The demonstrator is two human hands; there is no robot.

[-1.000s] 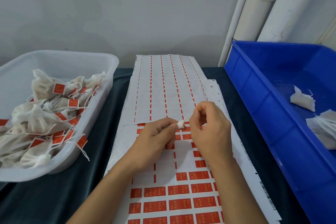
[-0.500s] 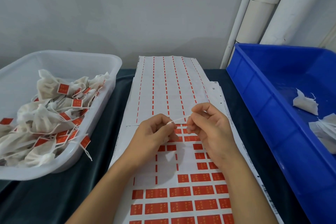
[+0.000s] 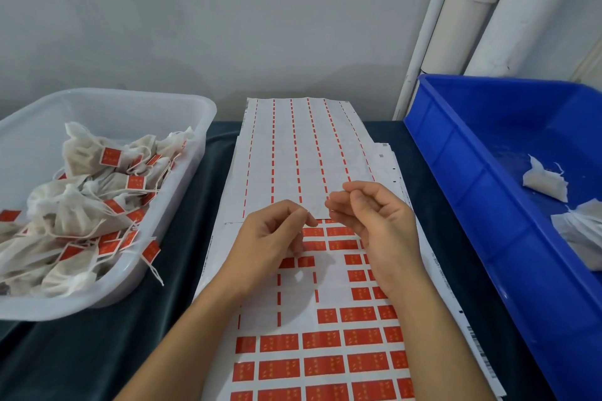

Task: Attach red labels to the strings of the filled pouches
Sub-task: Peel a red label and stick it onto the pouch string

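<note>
My left hand (image 3: 273,238) and my right hand (image 3: 374,225) hover close together over a sheet of red labels (image 3: 325,365). Thumb and forefinger of each hand are pinched together and the other fingers are curled. A small gap separates the two hands, and no string or label shows in it. A small white scrap (image 3: 299,276) lies on the sheet below my left hand. Filled white pouches with red labels on their strings (image 3: 97,192) fill the clear tub (image 3: 208,111) on the left. Plain white pouches (image 3: 544,182) lie in the blue bin (image 3: 482,212) on the right.
A used label sheet (image 3: 309,153) with only thin red strips lies beyond my hands, towards the grey wall. The table wears a dark cloth (image 3: 176,286). White pipes (image 3: 472,26) stand in the back right corner behind the blue bin.
A second ago both hands pinched a small white wad, then pulled it into a thin strip between them. Now the hands have parted a little and the strip is out of sight.
</note>
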